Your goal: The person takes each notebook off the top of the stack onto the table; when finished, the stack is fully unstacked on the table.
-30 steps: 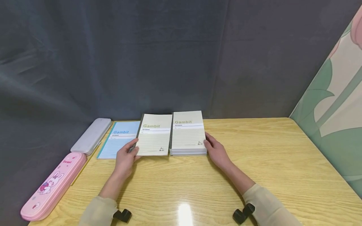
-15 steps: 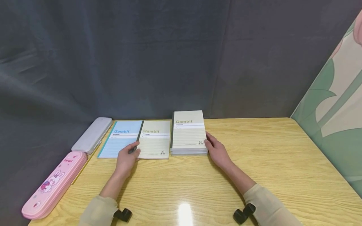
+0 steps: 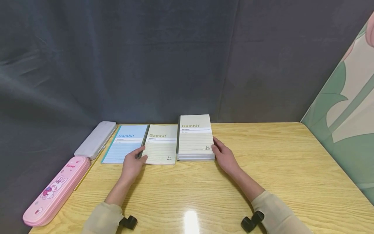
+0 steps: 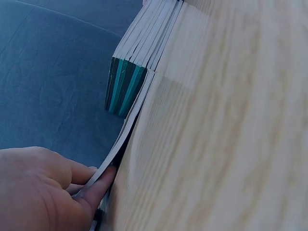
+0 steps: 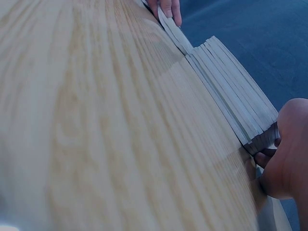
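I count one blue notebook (image 3: 126, 148), one separate cream notebook (image 3: 161, 148), one notebook stack (image 3: 194, 141) — plus two cases (image 3: 59, 188), two hands (image 3: 132, 165).

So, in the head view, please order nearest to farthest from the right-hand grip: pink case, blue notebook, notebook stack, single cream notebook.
1. Notebook stack, touching the grip
2. Single cream notebook, next left
3. Blue notebook, further left
4. Pink case, far left
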The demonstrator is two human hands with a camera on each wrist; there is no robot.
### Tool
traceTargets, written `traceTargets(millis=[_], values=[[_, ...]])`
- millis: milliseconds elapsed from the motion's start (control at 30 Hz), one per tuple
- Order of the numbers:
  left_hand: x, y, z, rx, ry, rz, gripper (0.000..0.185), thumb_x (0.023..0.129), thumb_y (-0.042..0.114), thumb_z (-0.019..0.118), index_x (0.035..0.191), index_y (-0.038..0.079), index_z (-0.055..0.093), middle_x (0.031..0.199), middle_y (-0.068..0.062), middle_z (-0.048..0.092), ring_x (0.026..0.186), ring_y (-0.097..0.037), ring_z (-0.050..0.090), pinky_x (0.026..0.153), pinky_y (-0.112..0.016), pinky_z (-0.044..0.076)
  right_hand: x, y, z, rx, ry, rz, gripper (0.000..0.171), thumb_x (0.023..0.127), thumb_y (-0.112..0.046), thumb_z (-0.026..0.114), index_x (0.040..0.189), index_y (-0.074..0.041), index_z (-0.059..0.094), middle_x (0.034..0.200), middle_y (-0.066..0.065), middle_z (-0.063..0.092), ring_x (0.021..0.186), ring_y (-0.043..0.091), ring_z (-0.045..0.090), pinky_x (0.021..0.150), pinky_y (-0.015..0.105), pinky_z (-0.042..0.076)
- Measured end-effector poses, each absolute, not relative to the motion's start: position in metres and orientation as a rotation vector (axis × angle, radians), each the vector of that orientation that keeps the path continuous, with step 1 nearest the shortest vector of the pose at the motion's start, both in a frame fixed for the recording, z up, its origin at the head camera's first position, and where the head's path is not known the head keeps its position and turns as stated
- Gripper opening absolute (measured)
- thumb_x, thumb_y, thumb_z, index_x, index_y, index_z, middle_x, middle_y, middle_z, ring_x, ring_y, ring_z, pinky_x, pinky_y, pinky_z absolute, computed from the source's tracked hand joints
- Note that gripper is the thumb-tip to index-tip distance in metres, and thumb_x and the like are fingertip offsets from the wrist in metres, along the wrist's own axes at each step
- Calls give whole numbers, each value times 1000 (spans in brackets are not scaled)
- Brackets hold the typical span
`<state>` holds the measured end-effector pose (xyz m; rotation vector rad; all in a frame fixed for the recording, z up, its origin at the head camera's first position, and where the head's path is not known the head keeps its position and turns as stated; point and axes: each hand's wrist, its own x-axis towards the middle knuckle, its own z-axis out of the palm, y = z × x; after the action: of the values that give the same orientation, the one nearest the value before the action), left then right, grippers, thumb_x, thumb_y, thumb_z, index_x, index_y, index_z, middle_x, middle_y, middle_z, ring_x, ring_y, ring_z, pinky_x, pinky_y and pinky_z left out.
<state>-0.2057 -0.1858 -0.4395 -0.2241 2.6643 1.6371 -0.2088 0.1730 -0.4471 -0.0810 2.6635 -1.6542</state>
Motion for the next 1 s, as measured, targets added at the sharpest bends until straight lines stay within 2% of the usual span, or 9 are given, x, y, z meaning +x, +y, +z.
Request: traceTargets(millis=[333, 533, 800, 1000], values=[[-207, -185, -439, -246, 2636, 1691, 50, 100, 3, 58, 148, -5, 46, 154, -31, 36, 145, -43, 29, 118, -49, 28, -208, 173, -446, -81, 2657, -1664, 54, 111, -30, 40, 159, -6, 32, 159, 15, 38, 148, 31, 29, 121, 47, 24], [-206, -185, -436, -240, 2650, 1647, 52, 101, 10, 58, 149, -5, 45, 156, -29, 34, 147, -42, 26, 121, -47, 23, -208, 174, -446, -83, 2654, -1664, 54, 111, -30, 40, 159, -6, 32, 159, 16, 38, 149, 31, 28, 121, 47, 24], [-203, -179, -425, -152, 2770, 1493, 54, 101, 14, 56, 150, -2, 43, 157, -27, 28, 144, -46, 28, 118, -57, 25, -208, 174, -447, -82, 2650, -1673, 54, 111, -30, 40, 159, -6, 32, 159, 15, 37, 149, 31, 28, 121, 47, 24], [-199, -175, -420, -85, 2872, 1428, 51, 99, 10, 59, 146, -4, 46, 153, -28, 31, 143, -45, 29, 119, -56, 24, -209, 173, -447, -71, 2652, -1662, 55, 111, -31, 40, 159, -7, 32, 160, 14, 37, 149, 30, 28, 121, 46, 23]])
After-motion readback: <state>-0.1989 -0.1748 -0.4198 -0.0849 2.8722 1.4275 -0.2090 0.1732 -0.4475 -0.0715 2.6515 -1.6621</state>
